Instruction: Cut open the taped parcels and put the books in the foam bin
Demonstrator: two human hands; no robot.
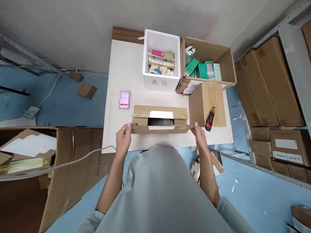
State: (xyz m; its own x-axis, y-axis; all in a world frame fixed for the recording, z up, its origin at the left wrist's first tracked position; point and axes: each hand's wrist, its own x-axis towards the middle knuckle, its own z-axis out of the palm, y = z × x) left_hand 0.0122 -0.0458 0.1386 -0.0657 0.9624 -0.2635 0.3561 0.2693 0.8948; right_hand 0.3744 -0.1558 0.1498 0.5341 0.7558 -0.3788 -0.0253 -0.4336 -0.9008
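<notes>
In front of me on the table lies a long cardboard box [159, 129], its top flaps parted with a dark gap between them. A white label, cut along the opening, shows on both flaps, and clear tape runs along them. My left hand [123, 137] pinches the left end of the near flap. At the flap's right end, my right hand [199, 136] pinches it between thumb and fingers. Little of the box's contents shows through the gap. A red and black box cutter [210, 119] rests on a taped carton [206, 100] to the right.
At the back of the table [123, 71] stand a white foam bin [161, 82] with small packages and an open carton [209, 43] holding green boxes. A blurred pink item [124, 99] lies at left. A large open carton [77, 155] is left; shelved boxes [274, 84] stand right.
</notes>
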